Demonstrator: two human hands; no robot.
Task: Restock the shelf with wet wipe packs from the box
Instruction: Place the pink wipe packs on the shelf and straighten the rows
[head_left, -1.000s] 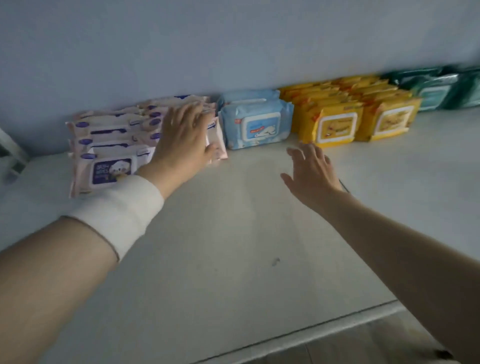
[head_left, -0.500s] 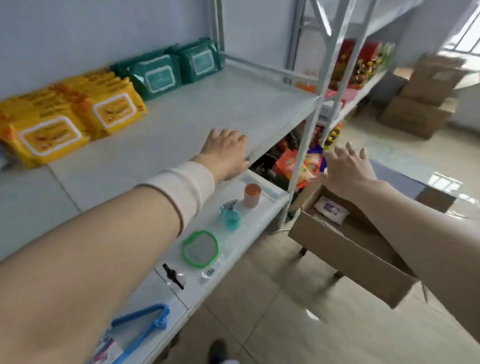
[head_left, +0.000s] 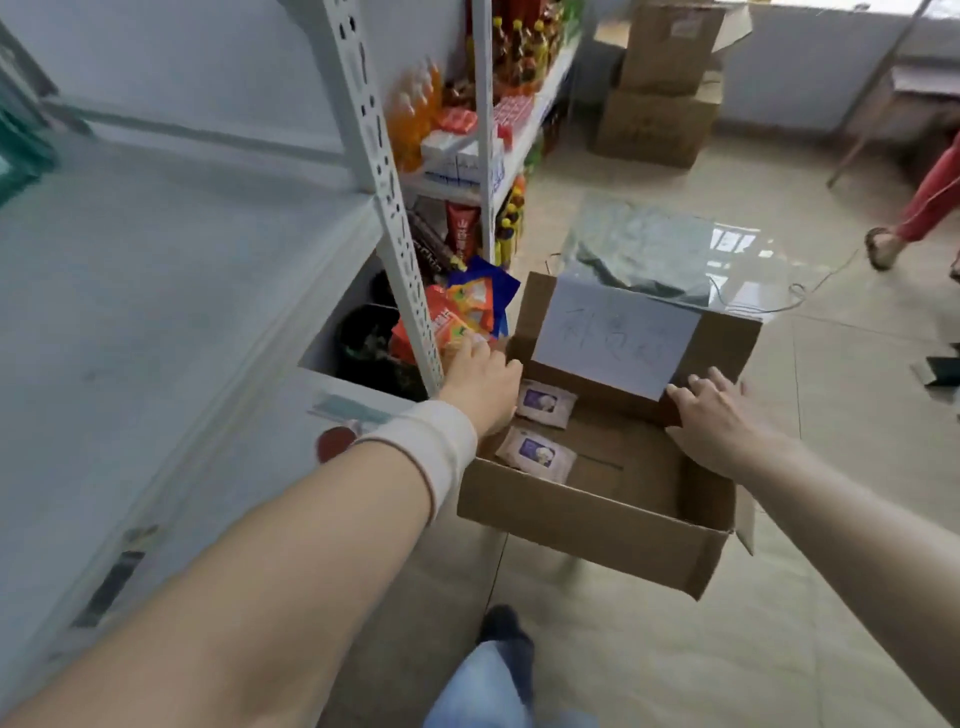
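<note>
The scene is evenly lit by daylight admitted from the upper right. Bright window glare is reflected on the glossy floor (head_left: 737, 241). A soft shadow is cast beneath the box (head_left: 597, 519). The shelf (head_left: 156, 322) at the left is smeared by motion blur, and its upright (head_left: 387, 208) is slanted by wide-angle distortion.

Brown box (head_left: 587, 530), pale pink packs (head_left: 558, 410) (purple labels (head_left: 536, 448)), white shelf (head_left: 156, 312), white wristband (head_left: 431, 447)
</note>
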